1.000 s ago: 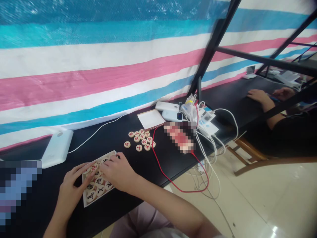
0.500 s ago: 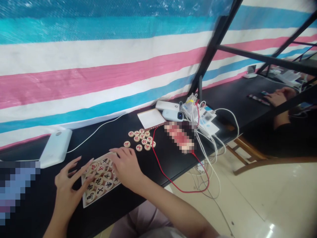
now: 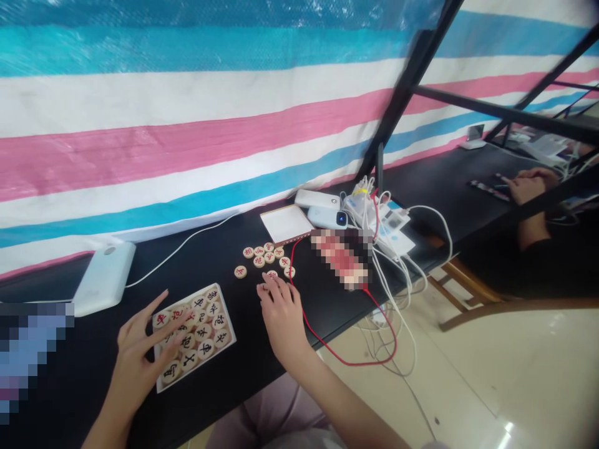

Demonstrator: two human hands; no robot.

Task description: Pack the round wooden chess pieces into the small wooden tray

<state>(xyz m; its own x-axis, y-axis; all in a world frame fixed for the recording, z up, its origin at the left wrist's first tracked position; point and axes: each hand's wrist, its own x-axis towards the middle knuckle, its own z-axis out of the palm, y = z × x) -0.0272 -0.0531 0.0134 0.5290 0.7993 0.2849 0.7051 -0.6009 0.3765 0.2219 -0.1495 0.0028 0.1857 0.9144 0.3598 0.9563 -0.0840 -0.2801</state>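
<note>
A shallow white tray (image 3: 228,325) lies on the black table (image 3: 234,380) and holds several round wooden chess pieces (image 3: 204,332) with red or black characters. My left hand (image 3: 140,346) rests spread over the tray's left side, fingers flat on the pieces. My right hand (image 3: 281,308) reaches to a loose cluster of chess pieces (image 3: 262,256) beyond the tray, its fingertips touching the nearest ones. Its fingers are stretched out and nothing is gripped in them.
A white box (image 3: 103,277) with a cable sits at the left. A white card (image 3: 286,223), power banks (image 3: 318,199) and tangled white and red cables (image 3: 388,262) lie to the right. Another person's hands (image 3: 528,184) work at the far right. A striped tarp (image 3: 187,125) backs the table.
My right hand left the tray and moved right and forward to the loose pieces. My left hand stayed on the tray, fingers spreading flatter.
</note>
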